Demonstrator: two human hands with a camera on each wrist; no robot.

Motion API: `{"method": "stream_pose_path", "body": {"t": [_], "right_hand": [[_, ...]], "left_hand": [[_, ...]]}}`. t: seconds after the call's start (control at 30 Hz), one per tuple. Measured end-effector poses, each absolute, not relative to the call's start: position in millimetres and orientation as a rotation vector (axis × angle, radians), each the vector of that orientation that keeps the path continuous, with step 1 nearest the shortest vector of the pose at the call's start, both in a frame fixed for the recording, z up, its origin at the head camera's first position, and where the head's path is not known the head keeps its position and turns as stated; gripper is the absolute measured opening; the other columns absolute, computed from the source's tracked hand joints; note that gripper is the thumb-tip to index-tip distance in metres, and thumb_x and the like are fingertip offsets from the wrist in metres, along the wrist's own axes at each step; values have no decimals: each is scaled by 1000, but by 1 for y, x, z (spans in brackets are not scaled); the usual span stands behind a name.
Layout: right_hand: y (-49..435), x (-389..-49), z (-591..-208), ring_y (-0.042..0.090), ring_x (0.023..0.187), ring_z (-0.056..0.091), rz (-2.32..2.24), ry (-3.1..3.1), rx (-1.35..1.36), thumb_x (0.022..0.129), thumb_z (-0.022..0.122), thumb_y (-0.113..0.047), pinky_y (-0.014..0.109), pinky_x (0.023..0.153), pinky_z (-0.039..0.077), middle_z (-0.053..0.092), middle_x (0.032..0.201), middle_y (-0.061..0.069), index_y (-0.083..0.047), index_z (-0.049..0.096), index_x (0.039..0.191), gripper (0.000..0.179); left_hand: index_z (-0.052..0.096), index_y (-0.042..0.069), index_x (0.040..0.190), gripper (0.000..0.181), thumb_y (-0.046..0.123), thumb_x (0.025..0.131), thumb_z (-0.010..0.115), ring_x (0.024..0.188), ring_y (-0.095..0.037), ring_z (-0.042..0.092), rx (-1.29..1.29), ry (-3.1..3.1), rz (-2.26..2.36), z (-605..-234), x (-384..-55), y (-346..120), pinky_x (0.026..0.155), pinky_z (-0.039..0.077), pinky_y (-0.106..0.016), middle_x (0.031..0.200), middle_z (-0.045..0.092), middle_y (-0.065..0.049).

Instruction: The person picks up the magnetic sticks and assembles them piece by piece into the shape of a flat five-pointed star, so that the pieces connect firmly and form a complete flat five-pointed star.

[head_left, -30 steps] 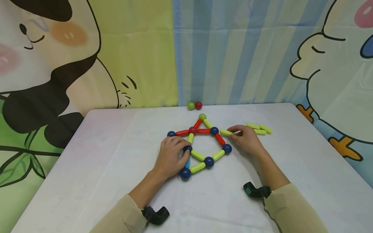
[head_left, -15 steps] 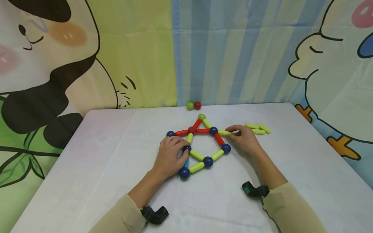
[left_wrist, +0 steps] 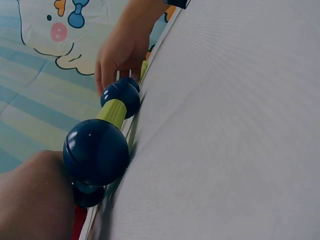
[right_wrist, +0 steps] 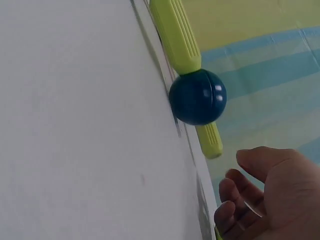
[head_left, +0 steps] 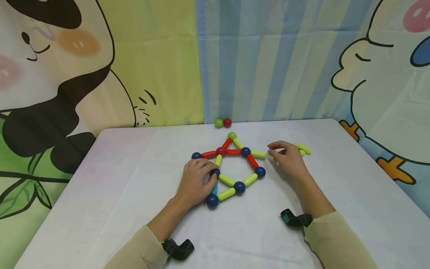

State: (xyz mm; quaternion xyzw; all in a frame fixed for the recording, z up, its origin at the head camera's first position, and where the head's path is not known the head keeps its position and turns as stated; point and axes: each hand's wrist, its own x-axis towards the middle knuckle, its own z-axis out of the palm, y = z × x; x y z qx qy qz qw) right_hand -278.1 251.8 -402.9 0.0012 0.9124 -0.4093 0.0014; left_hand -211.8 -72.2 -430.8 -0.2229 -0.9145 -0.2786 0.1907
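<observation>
On the white table lies a figure of magnetic sticks and balls, with red, yellow-green and blue sticks between mostly dark blue balls. My left hand grips a dark blue ball on the figure's left side, fingers over it and thumb in front. A yellow-green stick juts to the right from the upper right blue ball. Just right of that stick's free end is my right hand, its fingers loosely bent and holding nothing. The right wrist view shows a gap between the thumb and the stick.
Loose yellow-green sticks lie behind the right hand, partly hidden by it. A green ball and a red ball sit at the table's back edge, before a cartoon-print curtain.
My right hand brought a yellow-green stick left against the upper right blue ball, let it go, and drew back to the right. The left hand stayed on its ball.
</observation>
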Motion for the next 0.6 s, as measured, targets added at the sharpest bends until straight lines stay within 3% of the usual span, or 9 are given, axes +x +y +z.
{"method": "stream_pose_path", "body": {"t": [0.23,0.33,0.4,0.5,0.6], "right_hand": [[272,-277,-400,25,97,63,-1415,2905,209,104,60,-27,13,69,50,62,135,13,-11,65,133,34],[282,-276,-400,25,99,60,-1416,2941,241,103,60,-25,14,69,48,63,136,15,-9,66,132,34],[288,-276,-401,28,105,60,-1393,2961,260,102,59,-24,20,75,50,61,139,17,-8,66,132,35],[295,-276,-402,36,122,54,-1356,2976,322,102,56,-23,37,93,51,58,143,21,-5,65,133,37],[301,-277,-403,43,135,47,-1306,2986,391,103,53,-24,55,107,44,56,143,25,-2,65,132,38]], "left_hand": [[77,19,112,21,21,94,67,116,-25,61,-627,-2570,-773,-432,-212,-73,112,41,-56,114,74,1],[77,19,112,21,21,94,67,116,-25,61,-623,-2567,-772,-431,-212,-73,112,41,-56,115,74,0],[77,19,112,21,21,94,67,117,-26,61,-621,-2568,-777,-430,-211,-73,112,41,-56,115,74,0],[77,19,112,21,20,94,67,117,-26,61,-615,-2571,-783,-430,-211,-73,112,41,-56,115,74,0],[77,18,112,21,20,94,67,117,-26,61,-612,-2577,-792,-430,-211,-73,112,41,-56,116,74,0]]}}
